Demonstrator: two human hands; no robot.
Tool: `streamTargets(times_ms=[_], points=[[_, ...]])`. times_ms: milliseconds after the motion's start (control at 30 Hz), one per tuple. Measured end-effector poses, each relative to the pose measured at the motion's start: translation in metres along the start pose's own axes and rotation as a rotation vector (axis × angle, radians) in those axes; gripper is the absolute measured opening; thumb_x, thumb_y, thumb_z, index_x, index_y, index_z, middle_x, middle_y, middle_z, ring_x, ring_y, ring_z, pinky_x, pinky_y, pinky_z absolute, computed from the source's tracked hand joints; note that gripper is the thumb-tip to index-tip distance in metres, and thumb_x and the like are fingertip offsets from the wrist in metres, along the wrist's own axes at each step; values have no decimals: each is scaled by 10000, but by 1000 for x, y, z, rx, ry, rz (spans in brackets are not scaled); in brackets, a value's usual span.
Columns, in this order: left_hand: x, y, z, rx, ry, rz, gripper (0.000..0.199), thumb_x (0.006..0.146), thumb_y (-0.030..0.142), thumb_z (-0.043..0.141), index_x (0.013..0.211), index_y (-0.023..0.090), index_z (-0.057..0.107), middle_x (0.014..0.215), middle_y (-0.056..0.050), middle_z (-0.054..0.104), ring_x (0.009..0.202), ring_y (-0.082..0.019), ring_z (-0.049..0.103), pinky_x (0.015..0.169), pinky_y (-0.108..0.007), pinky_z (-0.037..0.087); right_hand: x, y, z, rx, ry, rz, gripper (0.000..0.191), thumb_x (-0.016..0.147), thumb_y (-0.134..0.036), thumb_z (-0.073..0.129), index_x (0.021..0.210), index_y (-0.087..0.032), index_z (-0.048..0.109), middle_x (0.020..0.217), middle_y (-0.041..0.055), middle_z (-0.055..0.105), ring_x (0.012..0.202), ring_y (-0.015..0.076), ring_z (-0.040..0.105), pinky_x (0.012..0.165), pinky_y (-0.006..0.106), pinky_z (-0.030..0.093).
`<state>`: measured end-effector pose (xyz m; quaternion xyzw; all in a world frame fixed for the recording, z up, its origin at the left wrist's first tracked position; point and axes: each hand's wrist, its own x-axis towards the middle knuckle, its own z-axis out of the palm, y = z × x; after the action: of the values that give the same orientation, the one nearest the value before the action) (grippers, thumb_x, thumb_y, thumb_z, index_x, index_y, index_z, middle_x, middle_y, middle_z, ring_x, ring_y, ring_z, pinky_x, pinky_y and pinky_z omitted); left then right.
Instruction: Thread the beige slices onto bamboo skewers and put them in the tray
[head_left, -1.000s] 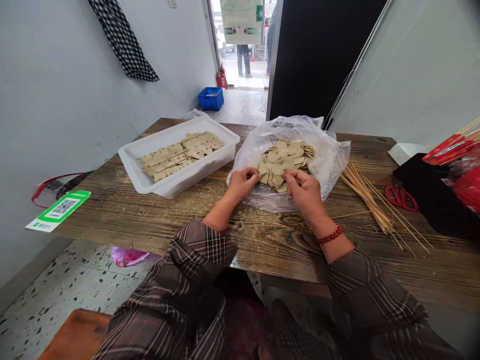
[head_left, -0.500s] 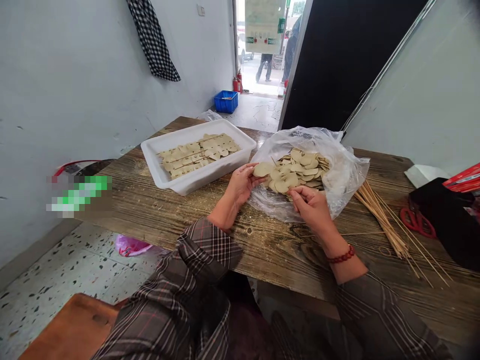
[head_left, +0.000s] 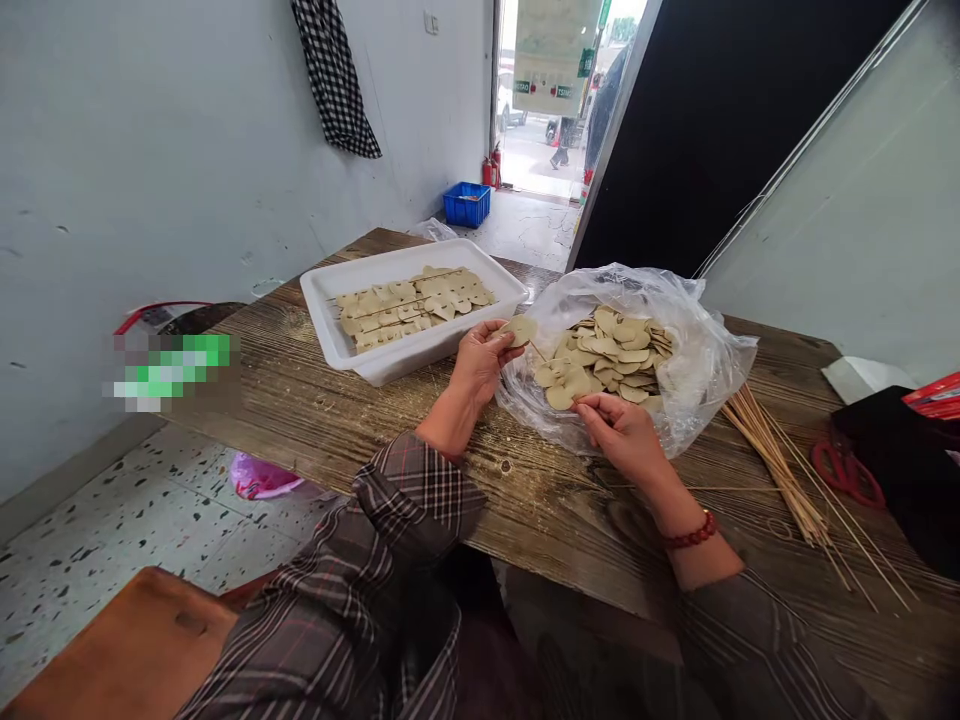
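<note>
Over plastic bag (head_left: 703, 372), skewer (head_left: 538, 351) slanting away leftward, left hand (head_left: 478, 366) holding slice (head_left: 520, 331), right hand (head_left: 621, 430) pinching near end

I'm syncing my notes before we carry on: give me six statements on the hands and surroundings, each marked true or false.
1. The left hand holds a tan slice. True.
2. Both wrists are bare. False: the right hand has a red beaded bracelet at its wrist.
3. In the white tray, flat slices lie threaded on sticks. True.
4. The heap of loose slices lies on clear plastic. True.
5. Nothing lies to the right of that plastic. False: a bundle of sticks and red scissors lie there.
6. Nothing stands near the doorway. False: a blue crate does.
</note>
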<state>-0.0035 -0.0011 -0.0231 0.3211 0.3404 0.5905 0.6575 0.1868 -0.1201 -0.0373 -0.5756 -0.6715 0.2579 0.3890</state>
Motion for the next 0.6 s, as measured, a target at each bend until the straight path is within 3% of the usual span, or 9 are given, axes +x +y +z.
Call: streamTargets(times_ms=[600], points=[[-1, -3, 0, 147, -70, 101, 170, 650, 144, 705, 773, 145, 588, 749, 12, 618, 662, -97, 624, 621, -222, 514, 0, -2, 0, -79, 4, 0, 284, 886, -373, 507, 805, -164, 682, 490, -22, 535, 492, 135, 492, 522, 250, 350]])
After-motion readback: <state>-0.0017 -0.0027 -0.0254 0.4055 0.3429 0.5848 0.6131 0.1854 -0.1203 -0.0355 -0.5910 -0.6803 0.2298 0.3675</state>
